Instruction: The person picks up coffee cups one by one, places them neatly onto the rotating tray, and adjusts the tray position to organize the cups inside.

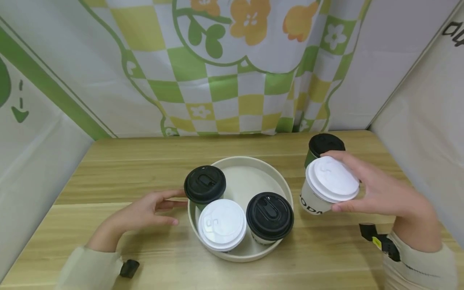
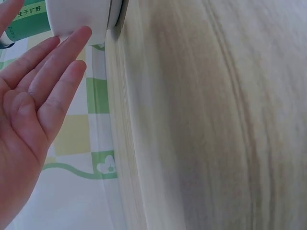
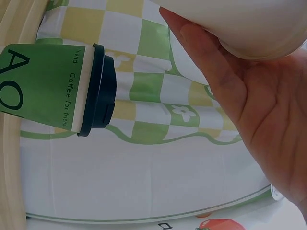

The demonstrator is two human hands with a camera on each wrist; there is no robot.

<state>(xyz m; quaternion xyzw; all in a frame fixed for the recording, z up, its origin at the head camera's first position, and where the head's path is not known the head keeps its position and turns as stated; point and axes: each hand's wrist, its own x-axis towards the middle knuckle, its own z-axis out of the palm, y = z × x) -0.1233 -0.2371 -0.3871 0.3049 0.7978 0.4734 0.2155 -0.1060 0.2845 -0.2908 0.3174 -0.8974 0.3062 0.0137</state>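
Observation:
My right hand [image 1: 377, 189] grips a white-lidded paper coffee cup [image 1: 331, 179] to the right of a round cream tray [image 1: 250, 173]; the cup tilts slightly. Behind it stands a green coffee cup with a black lid [image 3: 53, 86]. Inside the tray are a black-lidded green cup [image 1: 204, 184] at the left, a white-lidded cup [image 1: 222, 225] at the front and another black-lidded cup [image 1: 270, 216] at the right. My left hand [image 1: 148, 213] is beside the tray's left rim, fingers extended toward it. In the left wrist view its fingertips [image 2: 79, 36] reach the tray's outer side.
The tray rests on a wood-grain table [image 1: 145, 161]. A green and yellow checked cloth [image 1: 224, 88] hangs along the back edge. White printed panels [image 1: 427, 104] flank the table on both sides.

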